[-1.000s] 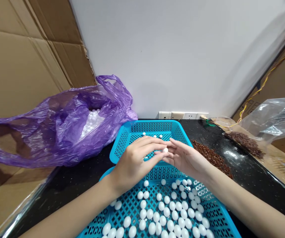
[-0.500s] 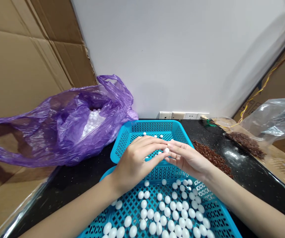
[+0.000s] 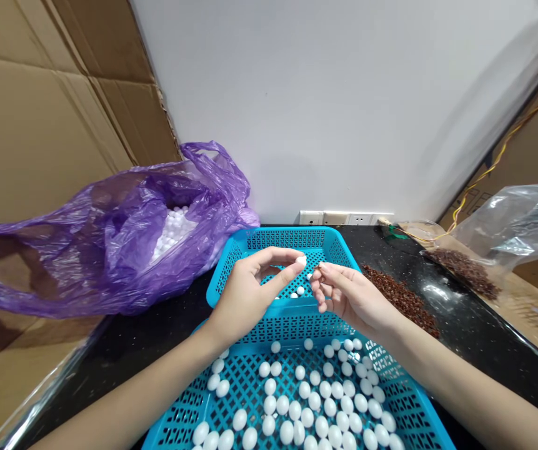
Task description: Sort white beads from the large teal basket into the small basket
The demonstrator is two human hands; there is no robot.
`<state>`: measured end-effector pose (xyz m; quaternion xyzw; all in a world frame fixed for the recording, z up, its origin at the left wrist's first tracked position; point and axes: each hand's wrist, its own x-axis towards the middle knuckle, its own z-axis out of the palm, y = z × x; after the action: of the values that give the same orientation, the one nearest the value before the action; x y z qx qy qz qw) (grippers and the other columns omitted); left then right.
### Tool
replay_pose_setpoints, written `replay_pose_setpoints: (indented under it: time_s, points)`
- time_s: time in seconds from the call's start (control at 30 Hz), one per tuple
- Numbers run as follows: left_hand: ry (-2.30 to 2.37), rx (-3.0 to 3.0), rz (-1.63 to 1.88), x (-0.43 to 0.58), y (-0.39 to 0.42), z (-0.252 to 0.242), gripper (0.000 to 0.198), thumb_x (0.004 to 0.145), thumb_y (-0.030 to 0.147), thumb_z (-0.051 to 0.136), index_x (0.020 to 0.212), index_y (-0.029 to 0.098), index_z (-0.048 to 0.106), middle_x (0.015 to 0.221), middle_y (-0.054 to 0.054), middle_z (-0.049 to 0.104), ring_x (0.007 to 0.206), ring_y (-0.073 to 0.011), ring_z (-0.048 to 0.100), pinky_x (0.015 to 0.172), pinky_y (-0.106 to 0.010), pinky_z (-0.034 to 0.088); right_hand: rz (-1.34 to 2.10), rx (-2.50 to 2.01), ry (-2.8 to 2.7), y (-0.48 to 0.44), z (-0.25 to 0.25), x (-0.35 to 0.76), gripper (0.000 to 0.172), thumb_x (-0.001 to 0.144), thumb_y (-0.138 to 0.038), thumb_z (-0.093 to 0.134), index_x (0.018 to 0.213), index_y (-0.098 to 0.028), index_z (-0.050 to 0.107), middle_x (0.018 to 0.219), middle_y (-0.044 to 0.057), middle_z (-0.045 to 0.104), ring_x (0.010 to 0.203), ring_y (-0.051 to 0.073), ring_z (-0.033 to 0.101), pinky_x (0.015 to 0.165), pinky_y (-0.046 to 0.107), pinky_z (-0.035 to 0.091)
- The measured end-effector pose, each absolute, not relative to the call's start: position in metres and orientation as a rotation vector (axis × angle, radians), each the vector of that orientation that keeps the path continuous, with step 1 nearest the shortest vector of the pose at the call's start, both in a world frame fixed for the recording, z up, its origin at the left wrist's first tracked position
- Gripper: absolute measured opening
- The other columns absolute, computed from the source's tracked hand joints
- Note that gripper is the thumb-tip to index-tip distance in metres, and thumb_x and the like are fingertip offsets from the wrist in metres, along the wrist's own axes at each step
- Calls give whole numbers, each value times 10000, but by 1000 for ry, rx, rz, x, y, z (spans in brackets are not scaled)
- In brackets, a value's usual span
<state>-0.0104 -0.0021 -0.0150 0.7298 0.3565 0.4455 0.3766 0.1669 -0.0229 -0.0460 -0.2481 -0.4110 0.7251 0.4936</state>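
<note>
My left hand point(image 3: 259, 281) pinches a small white ball point(image 3: 301, 260) between thumb and index finger, above the far blue basket point(image 3: 217, 284). Just to the right, my right hand point(image 3: 343, 290) is closed in a pinch at thumb and index fingertips, apart from the ball. A tiny brownish speck shows at those fingertips, too small to name. Some white balls point(image 3: 300, 290) lie in the far basket, partly hidden by my hands. Below my wrists, the near blue basket point(image 3: 430, 415) holds several more white balls point(image 3: 330, 407), egg-like in outline.
On the left, a purple plastic bag point(image 3: 128, 250) lies open with white balls point(image 3: 175, 231) inside. Small reddish-brown pieces point(image 3: 400, 303) are heaped on the black tabletop point(image 3: 460, 312) at right. Behind are a clear bag point(image 3: 517, 219), wall sockets point(image 3: 337, 218) and cardboard point(image 3: 29, 112).
My hands were together around a white ball. Now they have drawn apart, the left keeping the ball and tilting up, the right slightly aside.
</note>
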Motion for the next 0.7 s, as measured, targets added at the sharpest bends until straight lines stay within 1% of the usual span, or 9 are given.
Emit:
replay_pose_setpoints:
  time_s: [0.07,0.23,0.33,0.47,0.57,0.7]
  points:
    - [872,1853,1078,-10,-1,-16,183,828,306,632,950,172,658,941,-39,701,888,-155,656,820,-269,538,1775,-588,-995,-23,-46,166,233,846,-368,604,815,-144,660,701,5,589,597,60,539,557,161,520]
    - [852,1848,987,-9,-1,-18,170,816,284,641,926,156,661,927,-57,701,847,-160,671,750,-262,562,1797,-632,-983,-21,-47,168,226,828,-364,627,816,-138,640,706,-1,571,604,59,540,555,160,523]
    - [838,1808,1004,-9,-1,-19,160,810,263,647,927,155,659,942,-54,701,880,-156,669,789,-259,557,1753,-628,-986,-21,-49,168,217,841,-353,610,821,-137,628,739,0,569,615,59,547,545,160,518]
    - [781,1749,1002,-9,0,-18,171,799,226,653,954,154,659,978,-62,701,925,-166,665,841,-287,551,1624,-630,-1048,-23,-48,167,203,848,-359,597,802,-162,603,757,-12,563,603,59,546,531,168,495]
    - [758,1747,1003,-9,0,-17,158,797,209,653,942,149,668,968,-70,706,919,-174,670,839,-296,556,1543,-643,-1129,-25,-47,165,200,857,-368,582,792,-179,589,752,-18,552,591,63,539,525,187,485]
    - [766,1781,1003,-9,-1,-16,147,804,205,646,939,158,677,966,-67,711,913,-175,674,825,-285,564,1537,-673,-1159,-26,-46,165,206,855,-381,578,785,-188,576,747,-14,541,592,74,529,516,203,481]
